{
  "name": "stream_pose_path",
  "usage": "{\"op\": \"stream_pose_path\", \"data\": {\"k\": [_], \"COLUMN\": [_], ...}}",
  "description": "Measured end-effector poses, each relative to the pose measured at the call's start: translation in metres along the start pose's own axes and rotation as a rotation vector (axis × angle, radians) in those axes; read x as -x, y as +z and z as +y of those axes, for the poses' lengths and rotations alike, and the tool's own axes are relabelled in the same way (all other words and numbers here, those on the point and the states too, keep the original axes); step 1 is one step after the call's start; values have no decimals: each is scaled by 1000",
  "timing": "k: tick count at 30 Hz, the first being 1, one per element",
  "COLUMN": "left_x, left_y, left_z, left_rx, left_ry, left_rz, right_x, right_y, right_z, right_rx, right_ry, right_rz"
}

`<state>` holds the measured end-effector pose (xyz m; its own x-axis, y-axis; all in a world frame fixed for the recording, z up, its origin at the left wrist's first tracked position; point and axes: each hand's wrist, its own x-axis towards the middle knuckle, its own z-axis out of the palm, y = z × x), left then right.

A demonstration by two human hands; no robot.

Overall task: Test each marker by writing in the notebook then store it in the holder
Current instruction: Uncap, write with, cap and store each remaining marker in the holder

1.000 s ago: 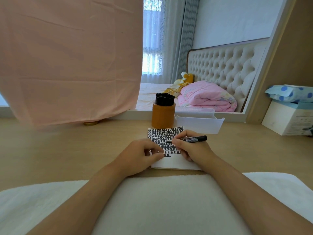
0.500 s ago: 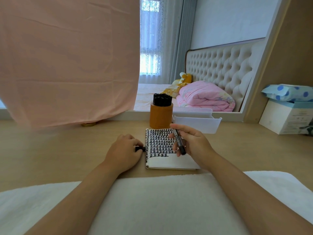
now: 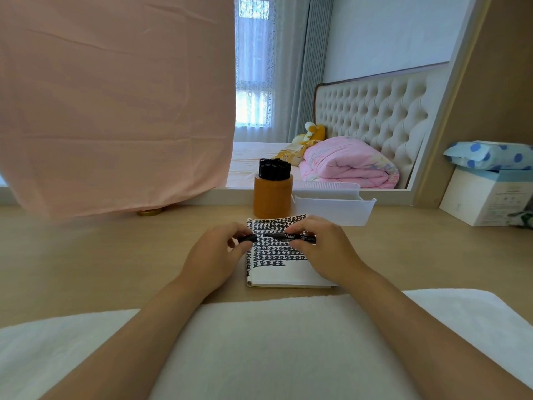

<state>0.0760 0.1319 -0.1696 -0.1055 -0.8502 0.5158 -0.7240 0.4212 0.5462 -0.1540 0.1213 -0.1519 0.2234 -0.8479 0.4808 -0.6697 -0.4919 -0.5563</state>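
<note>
Left hand [image 3: 213, 255] fingers pinch the cap [image 3: 247, 238], right hand [image 3: 326, 251] fingers grasp the marker [image 3: 292, 236], over the notebook [image 3: 277, 275].

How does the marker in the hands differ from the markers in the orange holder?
The held marker lies level above the notebook; the holder's markers stand upright, bunched together. The held marker is gripped by the right hand, with the left hand pinching a cap at its tip; the holder's markers are untouched. Both are black.

Print on the marker [image 3: 291, 237] and the box [image 3: 487, 197] is too blurred to read.
</note>
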Motion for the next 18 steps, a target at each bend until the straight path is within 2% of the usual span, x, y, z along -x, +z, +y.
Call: {"op": "stream_pose_path", "data": {"k": [8, 18], "left_x": [2, 4], "left_y": [3, 3], "left_z": [8, 14], "left_rx": [-2, 61], "left_ry": [51, 88], "left_rz": [-35, -121], "right_x": [0, 0], "right_y": [3, 6], "right_z": [-5, -2], "right_rx": [98, 32], "right_ry": [-97, -210], "right_rz": [-11, -109]}}
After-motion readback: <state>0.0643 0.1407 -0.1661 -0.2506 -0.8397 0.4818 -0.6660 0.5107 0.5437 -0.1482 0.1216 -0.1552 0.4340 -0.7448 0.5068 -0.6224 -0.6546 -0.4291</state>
